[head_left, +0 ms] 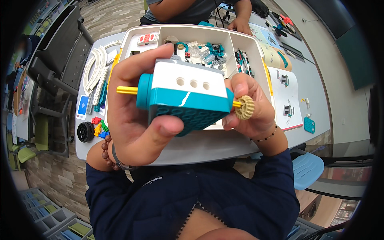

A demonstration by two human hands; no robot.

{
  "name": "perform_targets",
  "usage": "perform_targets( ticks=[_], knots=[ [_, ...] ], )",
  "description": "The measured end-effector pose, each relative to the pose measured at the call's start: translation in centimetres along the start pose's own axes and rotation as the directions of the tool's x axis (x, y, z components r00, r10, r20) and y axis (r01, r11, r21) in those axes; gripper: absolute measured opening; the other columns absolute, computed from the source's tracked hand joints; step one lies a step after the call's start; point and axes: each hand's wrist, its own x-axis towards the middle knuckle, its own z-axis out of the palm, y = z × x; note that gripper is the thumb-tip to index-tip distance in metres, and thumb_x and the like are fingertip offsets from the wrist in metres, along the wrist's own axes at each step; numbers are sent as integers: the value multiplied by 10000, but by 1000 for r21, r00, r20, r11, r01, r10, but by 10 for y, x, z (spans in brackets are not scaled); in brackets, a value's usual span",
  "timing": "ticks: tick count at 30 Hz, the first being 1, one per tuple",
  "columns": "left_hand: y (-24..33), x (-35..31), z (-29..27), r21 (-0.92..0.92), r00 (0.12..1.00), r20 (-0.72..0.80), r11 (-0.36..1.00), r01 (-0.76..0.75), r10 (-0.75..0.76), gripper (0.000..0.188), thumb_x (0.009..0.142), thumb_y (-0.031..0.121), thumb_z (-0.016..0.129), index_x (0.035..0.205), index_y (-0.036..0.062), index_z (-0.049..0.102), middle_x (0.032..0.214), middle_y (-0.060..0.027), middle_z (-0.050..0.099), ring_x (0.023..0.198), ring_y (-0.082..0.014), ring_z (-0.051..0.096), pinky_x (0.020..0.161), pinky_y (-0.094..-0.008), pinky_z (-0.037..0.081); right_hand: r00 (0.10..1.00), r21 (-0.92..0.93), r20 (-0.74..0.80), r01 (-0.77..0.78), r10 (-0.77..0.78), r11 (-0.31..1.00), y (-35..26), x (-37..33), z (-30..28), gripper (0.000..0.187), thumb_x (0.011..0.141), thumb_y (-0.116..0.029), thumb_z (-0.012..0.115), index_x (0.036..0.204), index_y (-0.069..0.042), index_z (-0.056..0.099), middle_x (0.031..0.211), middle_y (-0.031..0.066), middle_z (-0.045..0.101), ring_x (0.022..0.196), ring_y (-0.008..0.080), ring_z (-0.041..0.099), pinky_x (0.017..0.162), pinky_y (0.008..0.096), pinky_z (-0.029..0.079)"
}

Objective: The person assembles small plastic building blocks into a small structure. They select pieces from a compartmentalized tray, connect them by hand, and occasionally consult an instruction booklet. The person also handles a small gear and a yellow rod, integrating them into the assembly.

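Observation:
A white and teal building-set motor block (192, 80) is held up above the front of the parts tray. My left hand (134, 104) wraps around its left end, thumb beneath and fingers behind. A yellow axle (127, 90) sticks out of the teal hub on the left side. On the right side the yellow axle end carries a tan gear wheel (245, 107). My right hand (254, 104) is closed by this gear, thumb and finger at the axle between block and gear; part of the grip is hidden.
Behind lies a white sorting tray (195, 30) with teal, clear and grey bricks. An open instruction booklet (285, 96) is at the right, white curved track pieces (96, 68) and a black wheel (85, 132) at the left. Across the table, another person's hand (240, 26) rests near the tray.

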Motion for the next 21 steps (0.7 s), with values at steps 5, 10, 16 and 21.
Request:
perform_targets(
  ticks=[5, 10, 16, 21],
  knots=[
    [0, 1, 2, 3, 1000, -5, 1000, 25, -25, 1017, 633, 676, 609, 1289, -40, 304, 1167, -83, 444, 1085, -143, 476, 930, -285, 400, 1000, -31, -4, 26, -26, 999, 0, -1, 0, 206, 842, -89, 594, 1028, -25, 533, 1005, 143, 605, 848, 230, 641, 752, 362, 549],
    [-5, 2, -1, 104, 998, 48, 994, -36, 31, 988, 672, 687, 562, 1290, -36, 296, 1198, -95, 428, 1091, -154, 473, 925, -298, 404, 999, -40, 6, 53, -53, 998, 2, -2, 0, 199, 850, -87, 585, 1031, -25, 531, 1004, 133, 607, 848, 226, 640, 758, 364, 546],
    [-31, 3, 4, -218, 982, 110, 968, -128, 154, 702, 802, 336, 654, 1278, -10, 270, 1327, -182, 349, 1120, -193, 435, 953, -336, 353, 996, -13, -58, 60, -60, 998, 6, -2, 2, 198, 846, -83, 592, 1028, -32, 533, 1008, 116, 600, 886, 215, 627, 772, 359, 541],
    [-34, 1, 7, -343, 984, 149, 939, -39, 95, 699, 818, 357, 630, 1292, 5, 256, 1299, -159, 370, 1112, -184, 442, 950, -337, 358, 989, -48, -17, 146, -147, 988, 13, 4, 1, 176, 807, -49, 632, 975, -61, 577, 952, 75, 546, 894, 167, 574, 743, 290, 514]
  ],
)
